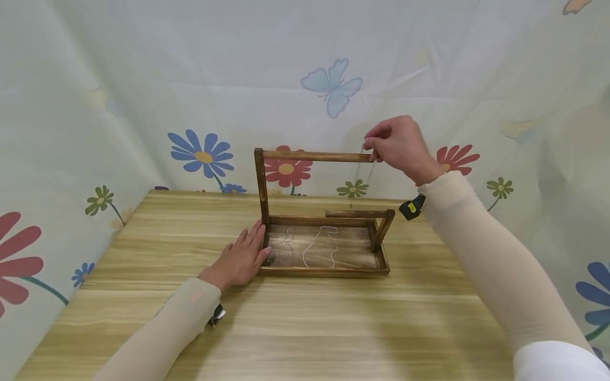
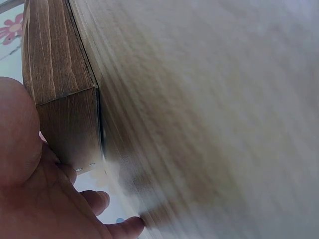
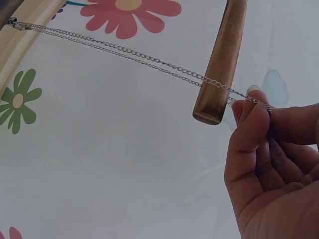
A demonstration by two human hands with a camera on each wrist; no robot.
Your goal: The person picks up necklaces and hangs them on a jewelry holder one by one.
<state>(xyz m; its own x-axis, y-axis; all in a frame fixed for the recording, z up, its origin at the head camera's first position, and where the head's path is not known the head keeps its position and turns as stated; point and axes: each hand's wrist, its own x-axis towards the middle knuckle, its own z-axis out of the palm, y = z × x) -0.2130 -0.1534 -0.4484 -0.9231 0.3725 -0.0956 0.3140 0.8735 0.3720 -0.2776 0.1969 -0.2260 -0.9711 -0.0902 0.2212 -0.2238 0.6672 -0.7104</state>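
two hands at work on one wooden stand [image 1: 324,248] that sits mid-table, a little to the far side. going left to right:

left hand [image 1: 240,259]: lies flat on the table [image 1: 305,328] with fingers straight and relaxed, pressed against the left end of the stand's base tray, at the foot of the tall left post. it holds nothing. the left wrist view shows the thumb and fingertips [image 2: 124,226] right at the dark wood corner of the base [image 2: 65,104]; the rest of that view is blurred.

stand: a shallow tray with thin light chains [image 1: 319,246] lying loose on its floor, a tall post on the left carrying a top rod [image 1: 316,156] that runs rightward, and a shorter lower bar on the right.

right hand [image 1: 402,148]: raised at the free right end of the top rod. thumb and forefinger pinch a fine silver chain [image 3: 149,62], a doubled strand. in the right wrist view the chain lies across the rod [image 3: 222,62] near its tip, touching it, and runs taut from the fingertips [image 3: 254,112] away to the upper left. in the head view the strand hangs down from the hand towards the lower bar, faint against the floral backdrop [image 1: 200,153].
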